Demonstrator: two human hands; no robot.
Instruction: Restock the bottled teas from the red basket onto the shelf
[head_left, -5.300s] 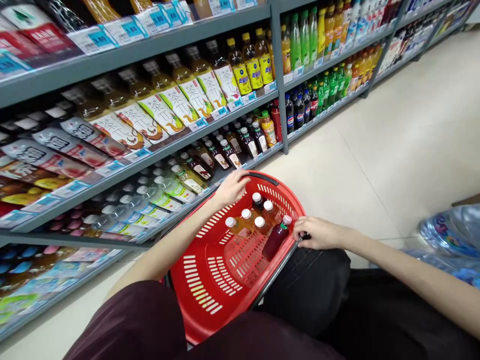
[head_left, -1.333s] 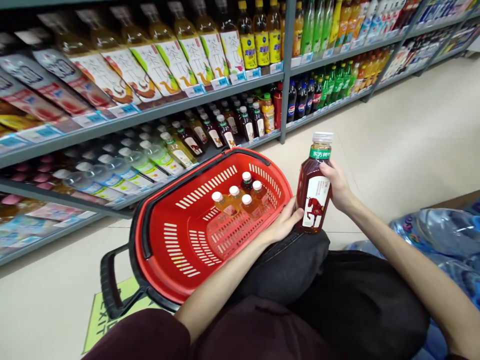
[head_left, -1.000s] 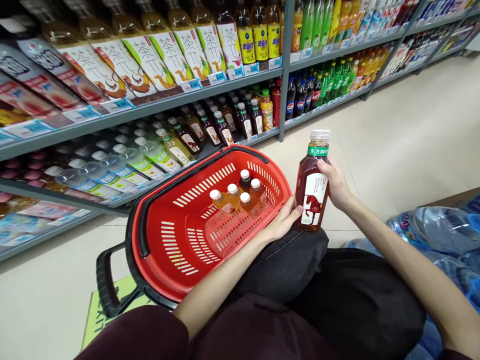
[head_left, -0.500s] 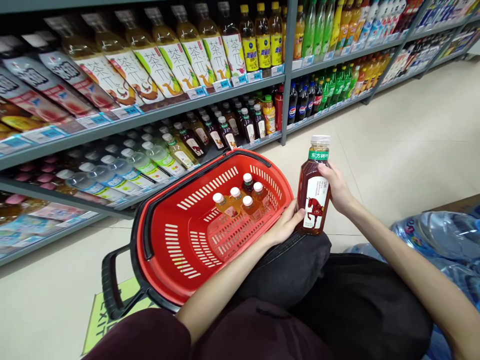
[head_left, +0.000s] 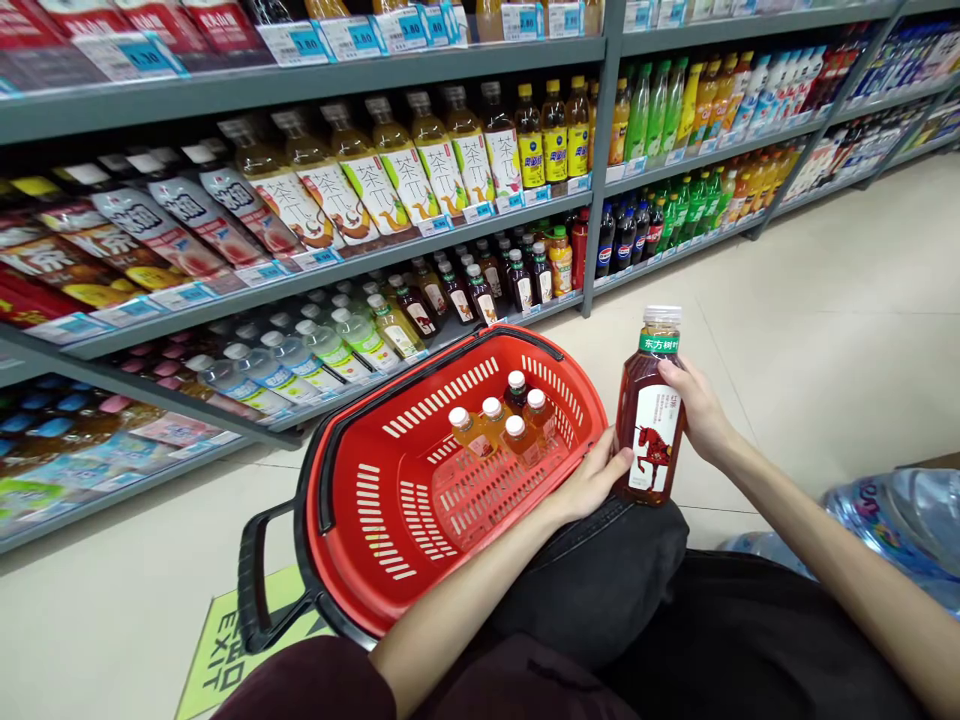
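A bottle of dark reddish tea (head_left: 651, 430), with a clear cap, a green neck band and a white label bearing a red horse, stands upright just above my knee. My right hand (head_left: 697, 405) grips its upper right side, thumb on the front. Lower down on the left, my left hand (head_left: 592, 480) is wrapped against its base, the fingers partly hidden behind it. Beside my left forearm is a red shopping basket (head_left: 341, 500) with black handles. Several small white-capped bottles (head_left: 495, 420) are grouped at its far right end, mostly amber, one dark.
Shelves (head_left: 420, 240) of bottled drinks with price tags run along the left and back. Large clear water bottles (head_left: 892, 530) sit at the right. A green exit sign (head_left: 217, 640) lies on the pale tiled floor (head_left: 810, 350) under the basket handle.
The view has tilted up and turned left, so the basket, hands and bottle appear lower and further right, and more upper shelf shows. Both hands keep their hold on the tea bottle.
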